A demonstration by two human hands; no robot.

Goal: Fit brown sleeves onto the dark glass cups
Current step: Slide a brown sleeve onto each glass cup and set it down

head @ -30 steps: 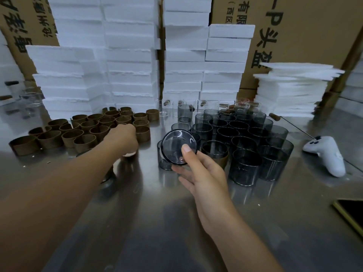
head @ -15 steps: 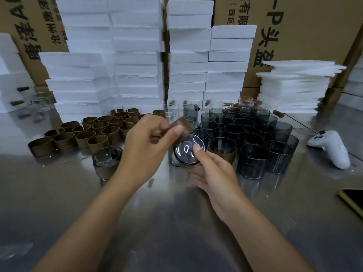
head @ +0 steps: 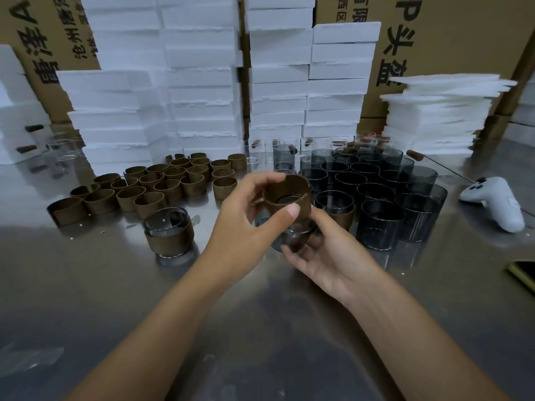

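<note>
Now: brown sleeve [head: 289,195] sits around the upper part of a dark glass cup [head: 295,241]; how far down it reaches I cannot tell. Both are in the air over the middle of the table [head: 260,328]. My left hand [head: 243,224] pinches the sleeve, thumb on its near wall, fingers [head: 269,179] curled over its far rim. My right hand [head: 335,256] grips the cup from below, wrapped round its base.

Just left of my hands, one finished cup [head: 169,231] stands upright with its sleeve on. Loose sleeves [head: 162,183] cluster toward the far left of the table. Bare dark cups [head: 376,192] stand packed together toward the far right. A white controller [head: 492,201] lies near the right edge. White foam blocks [head: 202,82] are stacked along the far edge, with cardboard boxes [head: 463,39] behind them.
</note>
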